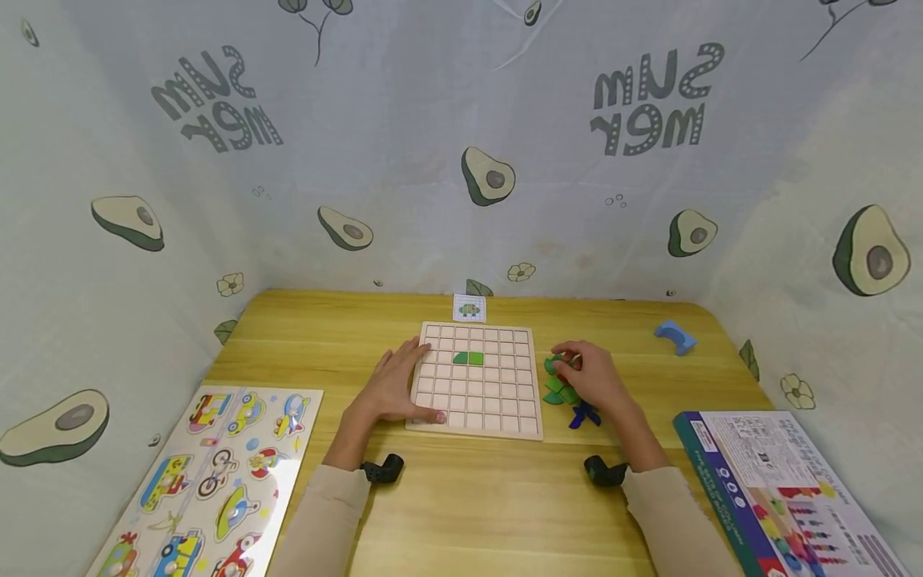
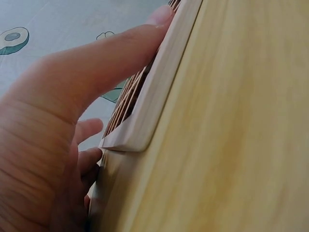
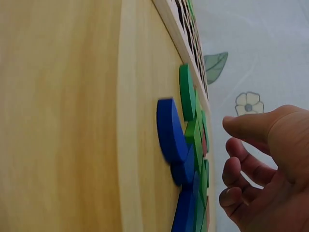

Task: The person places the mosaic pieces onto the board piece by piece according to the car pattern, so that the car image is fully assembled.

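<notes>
- Hands first: your left hand (image 1: 392,389) lies flat with straight fingers on the left edge of the grid board (image 1: 476,379), thumb reaching onto its near left corner; the left wrist view shows the thumb pressed along the board's rim.
- Your right hand (image 1: 593,377) sits over the pile of pieces (image 1: 558,388) just right of the board, fingers curled down among the green ones. From the head view it looks to pinch a green piece at the top of the pile, but the right wrist view shows the fingertips (image 3: 231,197) bent and just off the pieces, so you cannot tell whether anything is truly gripped.
- The board rests mid-bench (image 1: 505,497), with two green pieces (image 1: 469,358) set side by side in its upper rows.
- Blue pieces (image 1: 584,415) lie at the near end of the pile, touching the green ones.
- A small picture card (image 1: 469,308) stands just behind the board.
- A blue arch block (image 1: 675,336) lies well apart to the right.
- A vehicle puzzle (image 1: 209,481) sits at your near left, a printed box (image 1: 786,489) at your near right.
</notes>
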`<act>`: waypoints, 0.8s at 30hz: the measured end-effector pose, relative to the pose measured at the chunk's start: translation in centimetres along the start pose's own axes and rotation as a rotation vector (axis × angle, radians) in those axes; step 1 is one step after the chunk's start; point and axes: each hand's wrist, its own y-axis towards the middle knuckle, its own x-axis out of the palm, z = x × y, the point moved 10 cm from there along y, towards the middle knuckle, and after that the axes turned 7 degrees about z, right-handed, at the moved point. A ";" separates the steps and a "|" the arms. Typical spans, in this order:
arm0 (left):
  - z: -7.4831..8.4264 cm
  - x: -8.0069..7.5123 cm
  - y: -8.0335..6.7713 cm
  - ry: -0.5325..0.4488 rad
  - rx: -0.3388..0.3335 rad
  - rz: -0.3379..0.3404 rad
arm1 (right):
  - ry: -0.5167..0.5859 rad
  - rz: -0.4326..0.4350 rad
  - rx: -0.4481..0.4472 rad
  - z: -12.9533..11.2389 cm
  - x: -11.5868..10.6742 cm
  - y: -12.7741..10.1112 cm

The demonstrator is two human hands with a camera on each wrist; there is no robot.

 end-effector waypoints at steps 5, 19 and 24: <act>-0.1 0.1 0.0 0.026 0.004 -0.009 | -0.031 -0.009 0.031 1.2 -0.2 0.4; -0.4 0.3 0.1 0.039 -0.009 -0.020 | -0.076 -0.033 0.074 2.2 -0.1 1.4; -0.3 0.4 0.0 0.031 0.004 -0.023 | -0.083 -0.057 0.070 2.1 0.0 1.3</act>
